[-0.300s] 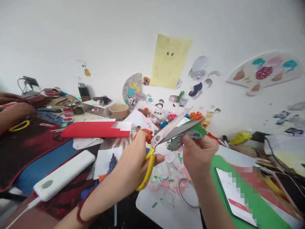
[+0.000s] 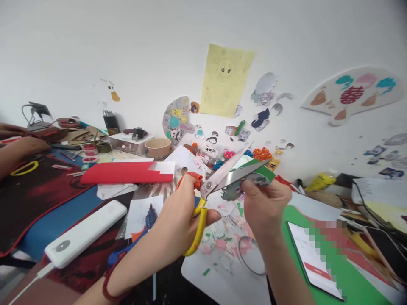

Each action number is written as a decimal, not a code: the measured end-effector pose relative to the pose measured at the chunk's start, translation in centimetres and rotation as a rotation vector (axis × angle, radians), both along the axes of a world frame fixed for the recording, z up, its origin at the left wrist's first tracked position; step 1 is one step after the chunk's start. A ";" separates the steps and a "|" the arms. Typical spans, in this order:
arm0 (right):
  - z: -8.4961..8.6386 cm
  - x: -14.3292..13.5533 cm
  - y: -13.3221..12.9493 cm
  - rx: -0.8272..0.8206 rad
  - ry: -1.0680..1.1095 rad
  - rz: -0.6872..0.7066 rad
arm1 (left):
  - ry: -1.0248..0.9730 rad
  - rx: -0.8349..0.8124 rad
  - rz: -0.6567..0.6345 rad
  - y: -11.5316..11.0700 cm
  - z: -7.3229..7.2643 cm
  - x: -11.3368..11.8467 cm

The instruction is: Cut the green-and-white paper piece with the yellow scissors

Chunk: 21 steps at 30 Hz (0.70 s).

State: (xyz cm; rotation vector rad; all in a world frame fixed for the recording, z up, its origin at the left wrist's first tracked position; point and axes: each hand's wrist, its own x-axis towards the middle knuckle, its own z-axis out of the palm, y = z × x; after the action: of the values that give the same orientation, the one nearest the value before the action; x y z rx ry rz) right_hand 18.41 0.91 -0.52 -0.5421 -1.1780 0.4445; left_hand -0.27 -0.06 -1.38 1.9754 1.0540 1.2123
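Observation:
My left hand (image 2: 179, 212) grips a pair of scissors (image 2: 209, 186) by its yellow and orange handles. The two blades stand apart and point up and to the right. In my right hand (image 2: 265, 203) is a green paper cutout (image 2: 233, 190) with a grey-green printed figure, pinched between thumb and fingers. The lower blade lies across the paper, close to my right thumb. Under both hands, paper scraps (image 2: 221, 243) are strewn over a white board (image 2: 203, 271), along with a round ring (image 2: 243, 254).
A white power strip (image 2: 85, 233) and a blue and orange tool (image 2: 149, 220) lie to the left. Red paper (image 2: 127, 173) is behind them. Another person's hand (image 2: 28, 148) is at far left, near yellow-handled scissors (image 2: 23, 168). On the right, a tablet (image 2: 305, 245) rests on green paper (image 2: 359, 275).
The scissors' blade tips have shifted slightly left. Both hands keep nearly the same place and hold the same things.

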 end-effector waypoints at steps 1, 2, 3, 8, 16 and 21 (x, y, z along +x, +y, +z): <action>-0.1 0.0 0.0 0.001 -0.004 0.005 | 0.023 -0.016 -0.001 -0.1 0.2 0.1; -0.2 -0.1 0.0 0.001 -0.009 0.008 | 0.057 -0.035 0.000 -0.3 0.4 0.2; -0.3 -0.1 0.0 0.000 -0.016 0.011 | 0.091 -0.052 0.000 -0.4 0.6 0.3; -0.5 0.1 0.0 -0.004 -0.054 0.013 | 0.158 -0.083 -0.008 -0.5 1.5 0.5; -0.5 0.4 0.0 -0.027 -0.075 0.054 | 0.177 -0.160 -0.043 -0.4 1.8 0.3; -0.5 0.3 0.1 -0.034 -0.071 0.044 | 0.177 -0.116 -0.098 -0.4 1.6 0.1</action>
State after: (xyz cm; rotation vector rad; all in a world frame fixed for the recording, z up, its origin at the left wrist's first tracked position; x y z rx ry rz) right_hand 18.72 0.98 -1.07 -0.5663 -1.2539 0.4871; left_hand -0.18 -0.42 0.20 2.0459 1.0742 0.9177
